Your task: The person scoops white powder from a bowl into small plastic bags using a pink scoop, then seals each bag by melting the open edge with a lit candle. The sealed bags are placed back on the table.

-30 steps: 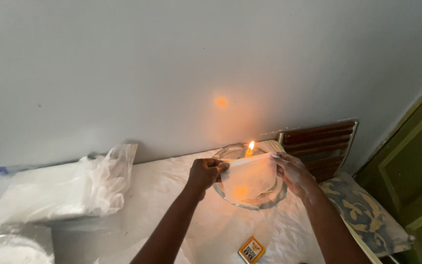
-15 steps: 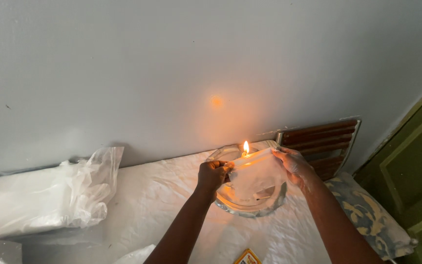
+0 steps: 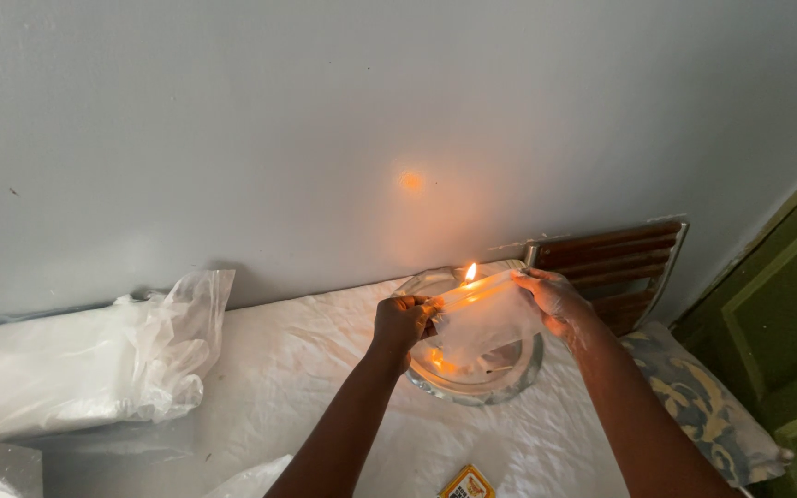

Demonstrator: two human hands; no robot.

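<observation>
- A white sheet (image 3: 325,387) covers the surface, which runs up to a pale grey wall (image 3: 325,120).
- The left hand (image 3: 402,323) and right hand (image 3: 555,300) each pinch an end of a small clear bag (image 3: 486,318), stretched above a round metal tray (image 3: 472,378).
- A flame (image 3: 470,272) burns at the bag's far edge.
- A large plastic sack (image 3: 76,355) lies to the left; a green door (image 3: 786,323) stands to the right.

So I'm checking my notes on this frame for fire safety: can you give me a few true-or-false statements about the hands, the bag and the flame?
1. Both hands hold a small clear plastic bag by its top edge: left hand, right hand. True.
2. The flame burns at the bag's top edge. True.
3. The bag is held over a wooden bowl. False: a shiny metal plate lies beneath it.
4. The large white-filled plastic bag lies right of the hands. False: it lies left.
</observation>
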